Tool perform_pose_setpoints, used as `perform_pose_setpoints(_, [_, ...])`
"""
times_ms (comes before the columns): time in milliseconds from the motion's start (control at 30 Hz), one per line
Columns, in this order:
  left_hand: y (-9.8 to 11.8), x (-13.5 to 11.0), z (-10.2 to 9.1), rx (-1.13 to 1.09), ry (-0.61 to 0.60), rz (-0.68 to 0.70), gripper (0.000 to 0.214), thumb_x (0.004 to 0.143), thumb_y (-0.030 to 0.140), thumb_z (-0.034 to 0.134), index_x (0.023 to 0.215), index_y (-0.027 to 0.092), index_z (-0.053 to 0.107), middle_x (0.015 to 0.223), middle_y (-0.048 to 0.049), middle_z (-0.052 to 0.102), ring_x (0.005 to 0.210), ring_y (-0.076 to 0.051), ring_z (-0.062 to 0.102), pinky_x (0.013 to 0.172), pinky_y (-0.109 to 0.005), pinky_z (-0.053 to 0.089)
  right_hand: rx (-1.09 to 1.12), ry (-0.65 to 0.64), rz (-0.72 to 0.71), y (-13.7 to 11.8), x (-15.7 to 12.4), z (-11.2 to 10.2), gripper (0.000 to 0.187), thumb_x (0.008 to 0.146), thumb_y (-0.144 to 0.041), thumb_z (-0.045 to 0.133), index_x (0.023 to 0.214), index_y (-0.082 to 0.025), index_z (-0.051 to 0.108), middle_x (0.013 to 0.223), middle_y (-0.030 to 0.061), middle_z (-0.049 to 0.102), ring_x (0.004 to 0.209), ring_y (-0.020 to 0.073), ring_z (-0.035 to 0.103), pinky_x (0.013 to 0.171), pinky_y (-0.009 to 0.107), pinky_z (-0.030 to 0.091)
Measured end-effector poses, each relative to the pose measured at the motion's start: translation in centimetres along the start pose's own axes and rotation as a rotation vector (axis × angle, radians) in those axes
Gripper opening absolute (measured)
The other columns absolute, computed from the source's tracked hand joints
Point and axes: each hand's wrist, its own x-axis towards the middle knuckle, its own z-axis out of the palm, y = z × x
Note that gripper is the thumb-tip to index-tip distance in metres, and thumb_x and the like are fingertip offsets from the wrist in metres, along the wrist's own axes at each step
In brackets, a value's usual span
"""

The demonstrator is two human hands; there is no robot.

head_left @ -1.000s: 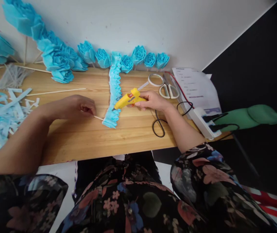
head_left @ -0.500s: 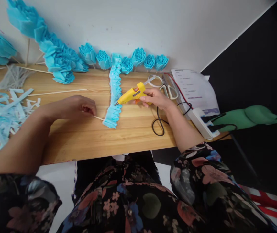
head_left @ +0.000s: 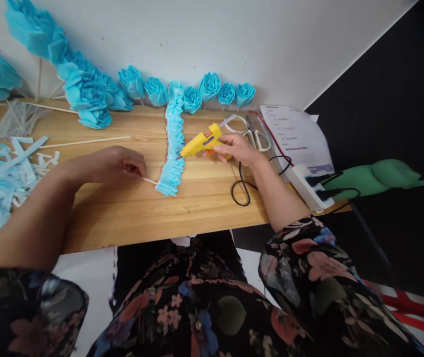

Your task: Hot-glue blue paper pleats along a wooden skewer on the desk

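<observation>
**Glue gun nozzle moves up the blue strip**

The fingers [head_left: 134, 167] of the left hand [head_left: 110, 163] are closed in a pinch on a thin pale wooden stick [head_left: 149, 180]. The stick's far end reaches the near end of a long pleated strip of light blue paper [head_left: 173, 144] at the centre of the frame. This hand has not moved. The right hand [head_left: 236, 148] has its fingers wrapped around a yellow hot-glue gun [head_left: 201, 143]. It has lifted and swung the gun over the last second, so the nozzle now sits at the strip's right edge, higher in the frame than before.

Further out on the wooden counter [head_left: 197, 203] are a black cord [head_left: 242, 191], white-handled scissors [head_left: 258, 140] and a white power strip [head_left: 310, 186] at right. Blue paper roses [head_left: 212, 87] line the top, and blue paper scraps [head_left: 0, 168] lie at left.
</observation>
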Motion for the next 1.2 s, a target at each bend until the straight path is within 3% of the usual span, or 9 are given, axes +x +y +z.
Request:
perform_pose_setpoints(300, [-0.8,0.1,0.3,-0.009,0.014,0.028,0.025,0.101,0.035,0.063,0.098,0.019,0.083,0.095,-0.0039,0.083,0.085,-0.018,0.072,0.078,-0.026,0.054,-0.051,-0.045,0.024,-0.4,0.1,0.7,0.048,0.098,-0.06,0.091,0.114,-0.016,0.083,0.102,0.0058,0.087,0.058,0.0067,0.053,0.058,0.025,0.044])
perform_pose_setpoints(500, [-0.4,0.1,0.1,-0.006,0.005,0.013,0.028,0.101,0.036,0.062,0.099,0.019,0.084,0.096,-0.0038,0.084,0.086,-0.018,0.072,0.079,-0.025,0.053,-0.085,-0.068,0.001,-0.4,0.2,0.8,0.046,0.101,-0.061,0.088,0.111,-0.016,0.083,0.082,-0.0014,0.075,0.059,0.008,0.051,0.058,0.025,0.041])
perform_pose_setpoints(900, [0.2,-0.5,-0.4,-0.09,-0.078,-0.042,0.041,0.105,0.054,0.069,0.105,0.016,0.086,0.103,-0.0087,0.087,0.093,-0.022,0.074,0.084,-0.027,0.056,-0.069,-0.101,-0.019,0.7,0.3,0.2,0.048,0.099,-0.059,0.092,0.115,-0.014,0.086,0.093,0.0042,0.083,0.057,0.007,0.053,0.058,0.026,0.045])
perform_pose_setpoints(1200, [0.3,-0.4,-0.4,-0.071,-0.089,-0.031,0.039,0.105,0.048,0.064,0.108,0.016,0.086,0.105,-0.008,0.088,0.093,-0.02,0.073,0.085,-0.026,0.056,-0.03,-0.057,-0.05,-0.2,0.0,0.3,0.052,0.099,-0.063,0.091,0.117,-0.015,0.085,0.098,0.0056,0.087,0.056,0.0062,0.053,0.056,0.025,0.045])
